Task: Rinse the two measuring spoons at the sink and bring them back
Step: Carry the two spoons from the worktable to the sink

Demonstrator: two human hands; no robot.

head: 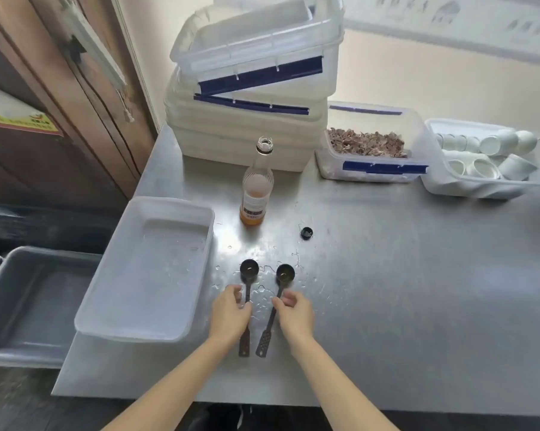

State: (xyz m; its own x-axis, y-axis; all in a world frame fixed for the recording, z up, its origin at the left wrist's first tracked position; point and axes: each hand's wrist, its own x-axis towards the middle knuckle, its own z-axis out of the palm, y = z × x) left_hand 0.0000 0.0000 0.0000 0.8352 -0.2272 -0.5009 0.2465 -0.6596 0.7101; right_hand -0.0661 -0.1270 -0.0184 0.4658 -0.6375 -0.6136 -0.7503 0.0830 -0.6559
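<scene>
Head view: a steel table (402,290) is seen, wet with droplets near its front edge. A stack of lidded tubs (250,88) stands at the back edge, with an upturned clear tray (147,269) at the left edge. An open bottle (257,185) stands mid-table, its black cap (306,233) lying apart to the right.

Two dark measuring spoons lie side by side near the front edge, bowls pointing to the back. The left spoon (247,293) is pinched at mid-handle by the left hand (229,315), fingers curled, thumb pressed to the stem. The right spoon (276,303) is pinched likewise by the right hand (295,312). Both hands are nearly closed around the thin handles; whether the spoons are lifted clear of the table cannot be told.

Judged: either pick-up or set-down is in hand; no sink is in view. A firmer hold further up the stem is advised, since wet, thin handles may slip. Bowls are best kept level, and the bottle given room.
</scene>
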